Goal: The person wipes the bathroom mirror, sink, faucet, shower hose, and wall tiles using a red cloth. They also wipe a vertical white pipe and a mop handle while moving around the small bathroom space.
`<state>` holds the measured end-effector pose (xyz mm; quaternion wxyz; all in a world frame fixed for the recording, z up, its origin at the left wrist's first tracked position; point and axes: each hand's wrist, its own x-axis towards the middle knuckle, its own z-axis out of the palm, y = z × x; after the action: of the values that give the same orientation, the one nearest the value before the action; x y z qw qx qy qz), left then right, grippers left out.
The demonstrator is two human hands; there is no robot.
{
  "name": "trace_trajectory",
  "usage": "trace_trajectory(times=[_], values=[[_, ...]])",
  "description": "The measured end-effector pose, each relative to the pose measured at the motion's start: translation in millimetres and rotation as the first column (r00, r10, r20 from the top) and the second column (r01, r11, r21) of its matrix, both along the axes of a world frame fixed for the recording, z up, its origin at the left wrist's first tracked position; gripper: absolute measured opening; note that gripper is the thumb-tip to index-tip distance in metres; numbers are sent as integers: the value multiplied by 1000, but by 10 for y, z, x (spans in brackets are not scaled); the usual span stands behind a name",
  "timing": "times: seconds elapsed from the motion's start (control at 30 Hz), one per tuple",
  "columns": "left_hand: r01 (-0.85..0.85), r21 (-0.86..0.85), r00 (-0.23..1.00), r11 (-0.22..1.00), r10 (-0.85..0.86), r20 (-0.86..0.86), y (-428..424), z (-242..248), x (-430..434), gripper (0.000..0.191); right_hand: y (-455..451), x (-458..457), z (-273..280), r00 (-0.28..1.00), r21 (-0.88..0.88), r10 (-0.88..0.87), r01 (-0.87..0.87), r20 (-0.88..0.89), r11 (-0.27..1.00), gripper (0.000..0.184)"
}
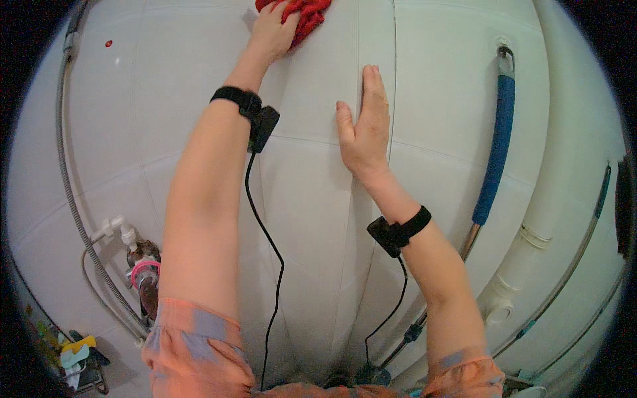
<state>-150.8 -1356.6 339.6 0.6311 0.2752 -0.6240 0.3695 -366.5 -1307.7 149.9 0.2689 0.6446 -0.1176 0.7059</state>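
Observation:
My left hand presses a red cloth against the white wall tiles at the top of the view. Part of the cloth runs out of the picture. To its right and lower, my right hand lies against a narrow tiled projection of the wall, thumb apart from the fingers, with nothing in it. Each forearm wears a black strap with a small black device and a cable hanging down.
A mop handle with a blue grip hangs on the right, beside a white drainpipe and further poles. At left are a shower hose, a water valve with a pink band and brushes or cloths low down.

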Motion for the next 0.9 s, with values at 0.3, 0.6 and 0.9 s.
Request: trace_trajectory(times=[0.3, 0.6, 0.9], values=[[-43, 189, 987, 981, 71, -143, 259, -1402, 46, 48, 15, 31, -7, 993, -19, -115, 115, 28, 993, 71], [35, 348, 996, 937, -6, -84, 824, -3174, -406, 47, 1, 21, 10, 994, 66, -111, 111, -2, 992, 68], [153, 424, 981, 893, -84, -176, 1008, -3567, -844, 87, 69, 25, -28, 994, 155, -112, 113, -16, 981, 66]])
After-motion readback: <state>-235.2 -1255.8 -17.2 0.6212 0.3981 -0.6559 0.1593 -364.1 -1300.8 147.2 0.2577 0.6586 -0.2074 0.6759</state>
